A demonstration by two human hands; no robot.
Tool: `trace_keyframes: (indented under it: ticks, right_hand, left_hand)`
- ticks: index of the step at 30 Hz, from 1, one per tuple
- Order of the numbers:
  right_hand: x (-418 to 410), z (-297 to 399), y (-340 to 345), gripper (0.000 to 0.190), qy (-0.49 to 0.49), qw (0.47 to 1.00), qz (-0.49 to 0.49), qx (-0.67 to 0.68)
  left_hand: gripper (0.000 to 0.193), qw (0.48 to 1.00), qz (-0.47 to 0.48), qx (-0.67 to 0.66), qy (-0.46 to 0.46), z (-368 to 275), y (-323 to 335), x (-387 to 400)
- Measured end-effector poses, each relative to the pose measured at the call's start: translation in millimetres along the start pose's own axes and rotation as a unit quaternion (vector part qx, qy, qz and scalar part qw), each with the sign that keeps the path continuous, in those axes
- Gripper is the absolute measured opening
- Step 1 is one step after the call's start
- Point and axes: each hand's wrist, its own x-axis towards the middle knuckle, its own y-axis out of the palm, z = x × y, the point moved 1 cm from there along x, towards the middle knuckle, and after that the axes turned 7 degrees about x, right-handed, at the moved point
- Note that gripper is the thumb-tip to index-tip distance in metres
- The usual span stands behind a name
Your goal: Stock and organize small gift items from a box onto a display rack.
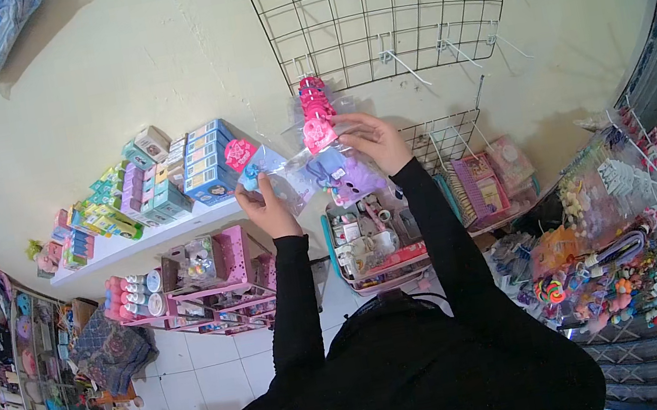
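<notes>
In my left hand (267, 205) is a clear plastic packet (283, 188) with a pink card header (240, 154) and a small blue item inside. My right hand (375, 140) is at a row of similar packets with pink headers (317, 117), hung one behind another from a hook on the black wire grid panel (336, 15). Its fingertips touch the edge of the front header. Below that header, the front packet (353, 176) shows a purple character-shaped item and a small white tag.
A white wall shelf (146, 245) at left carries several boxes, with blue boxes (208, 166) nearest my left hand. Below stand a pink rack (240, 259) and a filled basket (377, 242). Bare white hooks (406, 68) jut from the grid. Packed accessories (605, 263) hang at right.
</notes>
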Motion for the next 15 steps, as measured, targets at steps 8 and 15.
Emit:
trace_keyframes:
  ticks: [8,15]
  right_hand:
    - [-4,-7,7,0.031,0.019,0.997,-0.068,0.022]
    - [-5,-15,9,0.033,0.007,0.995,-0.102,0.016]
  left_hand:
    - [0.036,0.998,-0.066,-0.004,-0.004,-17,-17,17]
    - [0.034,0.998,-0.056,-0.025,-0.003,-30,-18,23]
